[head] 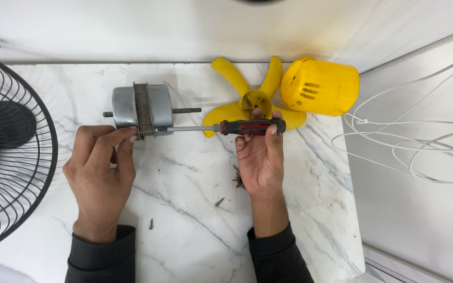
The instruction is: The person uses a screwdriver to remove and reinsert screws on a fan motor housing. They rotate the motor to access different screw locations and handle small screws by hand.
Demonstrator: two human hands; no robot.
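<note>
Nearest the camera, 2 dark sleeves [103, 257] come up over the white marbled desk [195, 209], where a few small dark bits of debris [219, 201] lie between the wrists. The left hand [100, 167] is bent at the fingers, its fingertips pinched on the lower edge of the grey metal fan motor [142, 107], just where the dark band wraps its middle; that grip looks meant to keep the round body from rolling or turning on the smooth stone. The right hand [260, 157] is turned palm up with fingers and thumb curled around the red and black handle of the screwdriver [250, 126], which lies level, its steel shaft reaching left so that the tip meets the motor's flange right beside the left fingertips. Holding the tool flat like this lines it up with a fastener on the side of the casing, though the fastener itself is too small to make out. The motor lies on its side, its shaft sticking out at both ends. Behind the screwdriver rests a yellow fan blade [252, 99], and touching its right side a yellow motor cover [321, 86] lies tipped over. At the far left stands a black wire fan guard [6, 141]; white cable [420, 141] loops off the desk at right.
</note>
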